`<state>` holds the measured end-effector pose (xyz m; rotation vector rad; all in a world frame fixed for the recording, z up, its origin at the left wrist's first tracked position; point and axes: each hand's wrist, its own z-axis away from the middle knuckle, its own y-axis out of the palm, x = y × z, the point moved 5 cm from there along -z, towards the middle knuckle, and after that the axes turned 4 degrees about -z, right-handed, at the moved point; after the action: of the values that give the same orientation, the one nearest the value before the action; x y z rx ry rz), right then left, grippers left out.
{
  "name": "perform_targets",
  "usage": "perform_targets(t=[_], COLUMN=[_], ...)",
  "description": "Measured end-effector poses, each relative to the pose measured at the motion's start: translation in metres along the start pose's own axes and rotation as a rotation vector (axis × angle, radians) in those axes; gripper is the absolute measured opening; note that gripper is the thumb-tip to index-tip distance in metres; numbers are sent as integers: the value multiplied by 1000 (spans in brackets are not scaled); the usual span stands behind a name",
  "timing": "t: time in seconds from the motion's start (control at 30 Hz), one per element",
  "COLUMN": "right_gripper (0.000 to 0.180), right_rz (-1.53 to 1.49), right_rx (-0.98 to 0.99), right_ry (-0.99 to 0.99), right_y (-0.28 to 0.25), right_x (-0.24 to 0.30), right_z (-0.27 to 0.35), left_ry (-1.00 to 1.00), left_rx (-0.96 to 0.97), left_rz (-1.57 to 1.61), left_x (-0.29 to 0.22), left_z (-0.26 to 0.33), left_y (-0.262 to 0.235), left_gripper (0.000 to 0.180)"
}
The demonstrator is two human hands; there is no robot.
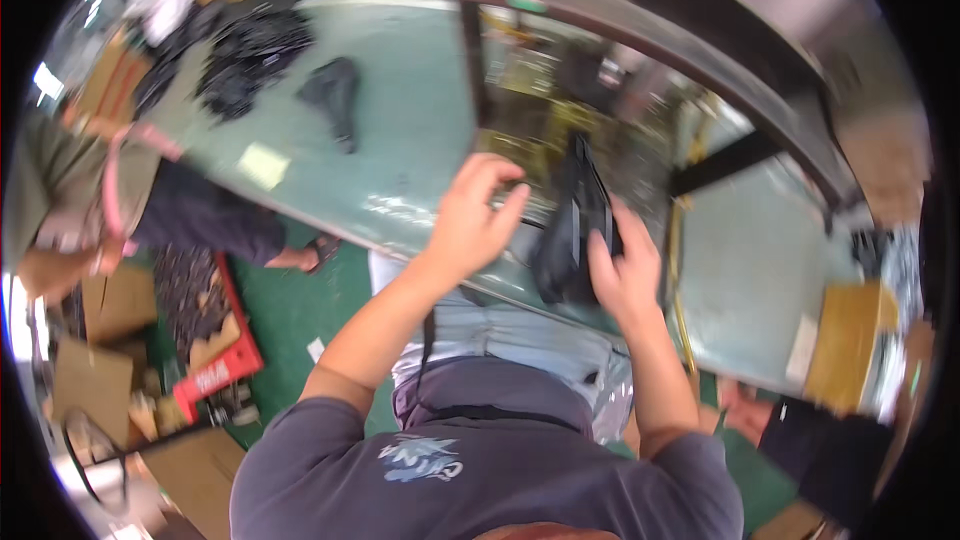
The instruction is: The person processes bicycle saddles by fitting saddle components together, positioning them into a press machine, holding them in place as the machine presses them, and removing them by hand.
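A black bicycle saddle [567, 245] stands tilted at the near edge of the table, its narrow end pointing away from me. My right hand [628, 265] grips its right side, thumb over the near face. Just left of the saddle, my left hand [478, 215] is raised with thumb and forefinger almost meeting. A small dark bit shows at those fingertips, too blurred to name. Another dark saddle [335, 95] lies apart on the table [400, 130], further left.
A dark metal frame [740, 155] rises over the table, with yellowish clear material [530, 70] inside it. Black plastic [250, 55] is heaped far left. A person [80, 200] stands left; another person's leg [800, 440] shows right. A cardboard box [850, 345] sits at the right.
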<state>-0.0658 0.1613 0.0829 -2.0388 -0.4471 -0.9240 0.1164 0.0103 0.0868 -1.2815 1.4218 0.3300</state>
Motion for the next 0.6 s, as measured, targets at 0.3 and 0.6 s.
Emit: perform_targets(t=[0.3,0.6], right_gripper=[47,54], right_rz=[119,155], right_rx=[-298,-391], right_ry=[61,-41], right_y=[2,24], right_x=[-43,-62], right_z=[-47,-69], left_ry=[124,249], left_rx=[-64,-110], left_rz=[-239,-304], left_x=[-11,10], left_z=[-25,-62], left_y=[89,122], left_gripper=[46,25])
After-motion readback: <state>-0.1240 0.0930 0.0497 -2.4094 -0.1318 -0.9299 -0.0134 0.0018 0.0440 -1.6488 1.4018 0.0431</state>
